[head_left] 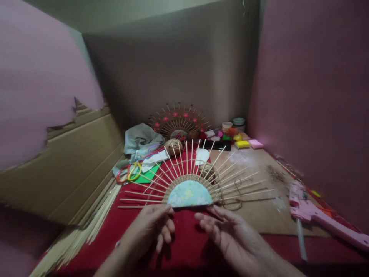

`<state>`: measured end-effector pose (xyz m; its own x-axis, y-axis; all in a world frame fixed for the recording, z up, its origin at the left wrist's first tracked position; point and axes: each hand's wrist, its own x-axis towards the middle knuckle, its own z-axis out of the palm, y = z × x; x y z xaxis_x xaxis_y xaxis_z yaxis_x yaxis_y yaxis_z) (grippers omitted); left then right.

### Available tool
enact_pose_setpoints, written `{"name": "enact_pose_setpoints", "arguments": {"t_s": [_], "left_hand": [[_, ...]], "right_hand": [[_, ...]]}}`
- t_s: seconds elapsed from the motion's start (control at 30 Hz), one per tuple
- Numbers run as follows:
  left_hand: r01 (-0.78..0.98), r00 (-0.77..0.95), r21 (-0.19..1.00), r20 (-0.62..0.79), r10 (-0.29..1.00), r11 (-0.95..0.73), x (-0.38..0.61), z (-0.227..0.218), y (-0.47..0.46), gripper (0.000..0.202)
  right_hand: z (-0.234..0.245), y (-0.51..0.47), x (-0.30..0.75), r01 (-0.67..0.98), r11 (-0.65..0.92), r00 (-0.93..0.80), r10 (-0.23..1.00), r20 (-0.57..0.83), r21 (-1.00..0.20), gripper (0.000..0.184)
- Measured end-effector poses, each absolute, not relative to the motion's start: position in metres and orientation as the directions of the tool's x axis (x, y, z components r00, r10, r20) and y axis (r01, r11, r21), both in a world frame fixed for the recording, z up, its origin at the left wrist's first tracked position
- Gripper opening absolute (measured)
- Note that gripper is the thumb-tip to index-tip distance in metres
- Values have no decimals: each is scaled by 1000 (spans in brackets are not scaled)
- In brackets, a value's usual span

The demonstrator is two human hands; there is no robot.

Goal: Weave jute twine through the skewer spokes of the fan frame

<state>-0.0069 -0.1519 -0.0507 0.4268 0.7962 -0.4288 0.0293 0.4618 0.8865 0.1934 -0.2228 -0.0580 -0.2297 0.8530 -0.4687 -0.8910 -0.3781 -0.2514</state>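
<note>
A half-round woven fan (189, 194) of thin sticks lies in front of me. Its sticks spread outward from a woven twine band (170, 188), and pale blue flowered cloth covers the centre. My left hand (150, 227) is at the lower left corner, thumb tip against or very near the edge, the other fingers loosely curled and apart. At the lower right corner, my right hand (230, 232) has its palm turned inward and fingers spread, its thumb beside the edge. Whether either hand touches the fan is unclear. A loose twine end (238, 196) curls by the right side.
A pink glue gun (319, 217) lies right, on brown board (268, 221) and red cloth. Left are bundled sticks (77, 244) and scissors (129, 172). Twine balls (174, 147), clay packets (242, 144) and a flowered fan (175, 117) are behind. Cardboard walls (86, 165) surround the table.
</note>
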Motion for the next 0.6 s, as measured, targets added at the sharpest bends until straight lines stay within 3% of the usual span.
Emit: {"name": "enact_pose_setpoints", "arguments": {"t_s": [0.2,0.43,0.6], "left_hand": [[-74,404,833,-477,780,548,-6,-46,-142,26],[-382,464,590,-543,700,711,-10,-46,-140,26],[-364,508,625,-488,710,690,-3,-48,-148,13]], "right_hand": [[-49,-209,194,-875,-351,-149,851,-504,-333,5],[-46,-177,192,-848,-363,-107,831,-547,-386,6],[-54,-172,187,-863,-309,-73,860,-505,-400,15]]}}
